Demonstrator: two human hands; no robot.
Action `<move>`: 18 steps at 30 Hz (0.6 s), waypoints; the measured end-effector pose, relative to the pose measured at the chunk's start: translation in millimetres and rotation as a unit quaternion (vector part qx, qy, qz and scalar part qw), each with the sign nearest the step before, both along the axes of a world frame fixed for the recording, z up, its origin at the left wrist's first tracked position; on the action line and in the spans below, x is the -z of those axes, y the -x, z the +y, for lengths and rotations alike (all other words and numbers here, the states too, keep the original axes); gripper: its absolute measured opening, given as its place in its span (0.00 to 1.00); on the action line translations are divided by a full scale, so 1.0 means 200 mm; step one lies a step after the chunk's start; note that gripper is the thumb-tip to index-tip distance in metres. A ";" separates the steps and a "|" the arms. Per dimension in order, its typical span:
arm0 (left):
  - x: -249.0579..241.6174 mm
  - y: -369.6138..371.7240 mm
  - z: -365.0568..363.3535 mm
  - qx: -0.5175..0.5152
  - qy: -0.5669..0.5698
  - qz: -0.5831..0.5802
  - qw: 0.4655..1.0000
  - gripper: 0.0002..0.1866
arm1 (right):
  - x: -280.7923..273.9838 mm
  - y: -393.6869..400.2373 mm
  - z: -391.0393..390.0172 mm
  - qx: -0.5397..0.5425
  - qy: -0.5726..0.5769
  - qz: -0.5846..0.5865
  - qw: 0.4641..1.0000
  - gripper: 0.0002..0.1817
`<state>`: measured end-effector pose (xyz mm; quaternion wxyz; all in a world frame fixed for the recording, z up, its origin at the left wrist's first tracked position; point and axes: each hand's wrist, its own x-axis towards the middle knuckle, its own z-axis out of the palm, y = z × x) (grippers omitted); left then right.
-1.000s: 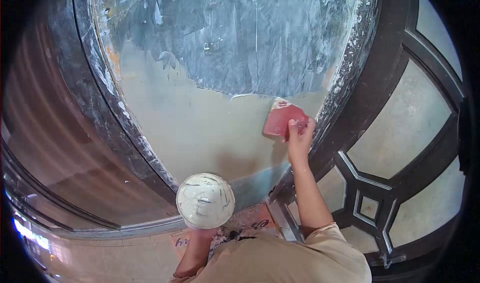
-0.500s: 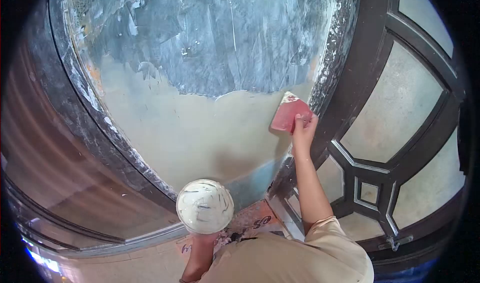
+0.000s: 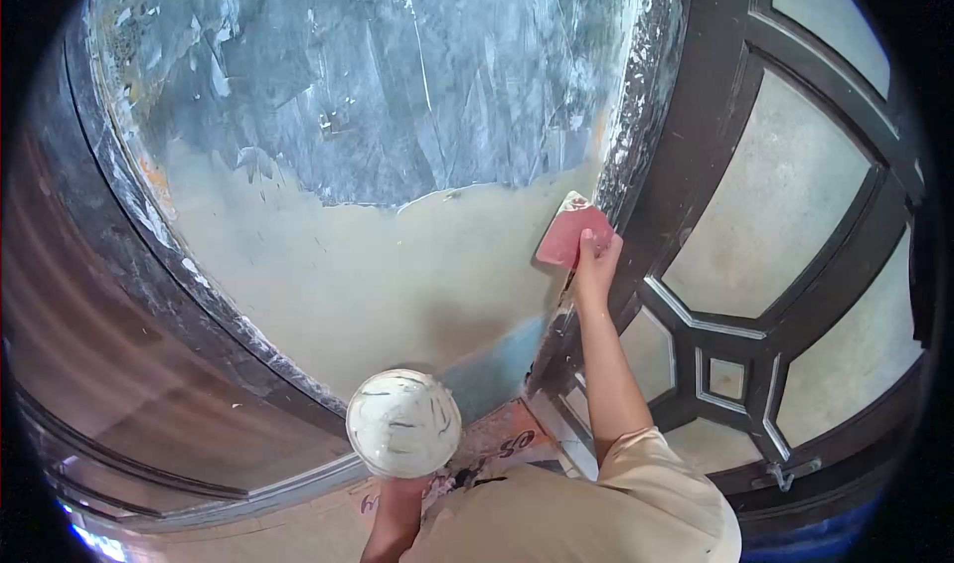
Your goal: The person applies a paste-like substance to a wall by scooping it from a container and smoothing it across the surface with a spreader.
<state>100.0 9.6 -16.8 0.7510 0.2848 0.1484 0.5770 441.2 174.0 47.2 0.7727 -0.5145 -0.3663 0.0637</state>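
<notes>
My right hand (image 3: 593,262) grips a red plastic spreader (image 3: 570,231) and presses it flat against the right side of a wall panel (image 3: 328,265), close to its dark frame. The lower part of the panel is covered in smooth beige putty. The upper part (image 3: 397,76) is still blue-grey with white scrape marks. My left hand (image 3: 397,488) is mostly hidden under a round white board (image 3: 403,422) smeared with putty, held low near my chest.
A dark paint-spattered frame (image 3: 636,116) rims the panel. To the right stands a dark wooden door (image 3: 755,315) with frosted glass panes. A brown moulded surface (image 3: 109,364) runs along the left. Printed paper (image 3: 497,439) lies on the floor below.
My right hand has carried the spreader up and to the right, toward the frame edge. The view has shifted, so the panel now sits lower and further left.
</notes>
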 end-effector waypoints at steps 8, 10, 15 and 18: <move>-0.06 -0.09 0.05 -0.016 -0.013 0.046 0.999 0.36 | -0.37 0.63 -0.10 -0.270 -0.036 -0.114 0.955 0.20; -0.05 -0.10 0.05 -0.018 -0.018 0.059 0.998 0.36 | -0.38 0.65 -0.09 -0.196 0.080 -0.190 0.959 0.17; 0.00 -0.04 -0.01 -0.032 -0.029 0.092 0.995 0.36 | -0.11 0.10 0.01 0.000 0.070 -0.085 0.994 0.22; 0.03 0.00 -0.04 -0.044 -0.038 0.107 0.993 0.36 | -0.10 -0.05 -0.02 0.013 0.034 -0.005 0.999 0.20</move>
